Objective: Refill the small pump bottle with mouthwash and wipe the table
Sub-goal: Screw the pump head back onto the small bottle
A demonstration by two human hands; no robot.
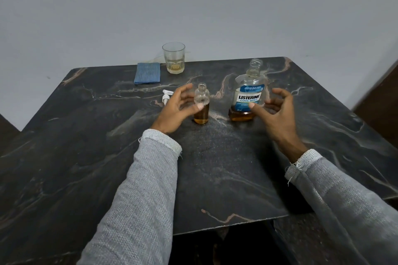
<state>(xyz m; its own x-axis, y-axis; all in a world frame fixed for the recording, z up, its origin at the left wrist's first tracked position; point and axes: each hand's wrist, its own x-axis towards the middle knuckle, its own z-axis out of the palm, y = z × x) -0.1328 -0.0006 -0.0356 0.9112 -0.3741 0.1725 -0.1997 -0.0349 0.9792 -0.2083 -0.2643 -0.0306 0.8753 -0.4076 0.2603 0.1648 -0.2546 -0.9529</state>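
On the dark marbled desk the small pump bottle stands upright with its neck uncapped, amber liquid reaching roughly halfway up. Its white pump head lies on its side just to the left. To the right, a little apart, stands the mouthwash bottle, also uncapped, with only a shallow layer left in the bottom. Far left are a folded blue cloth and a glass holding a little pale liquid.

The left hand hovers with fingers spread and loosely curved beside the small bottle, its thumb in front of the glass; whether it touches I cannot tell. The right hand is likewise spread, just right of the mouthwash bottle, gripping nothing.

The step looks like pouring. To do it well, the left hand should steady the small bottle low on its body, while the right lifts the big one and tips slowly, lip close over the narrow neck, since so little liquid will come in a sudden rush. Fine specks already lie on the desk near the bottles for the cloth.
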